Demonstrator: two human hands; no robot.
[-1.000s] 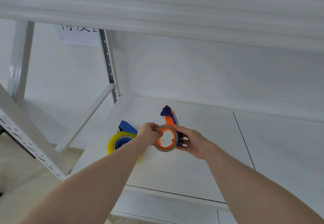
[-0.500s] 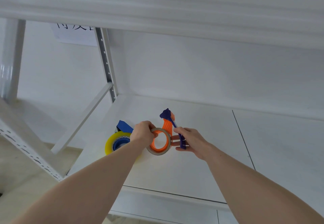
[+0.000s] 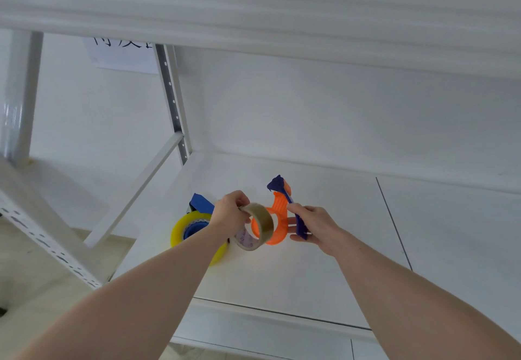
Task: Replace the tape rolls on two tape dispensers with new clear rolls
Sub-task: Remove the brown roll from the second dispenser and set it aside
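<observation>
We see a white shelf (image 3: 310, 289), a perforated upright (image 3: 172, 100) at far left, a paper sign (image 3: 121, 55) behind it, and a board (image 3: 253, 7) overhead.

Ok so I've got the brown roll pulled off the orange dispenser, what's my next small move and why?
Probably set the brown roll down on the shelf. Your left hand grips it clear of the orange dispenser, which your right hand holds, so the hub looks bare and the left hand needs freeing for a new roll.

the orange tape dispenser (image 3: 277, 218) looks like ribbed matt plastic. the brown roll (image 3: 260, 224) seems a dull cardboard core. the yellow tape roll (image 3: 180, 228) is glossy. the shelf (image 3: 324, 261) is smooth, white, faintly shiny.
</observation>
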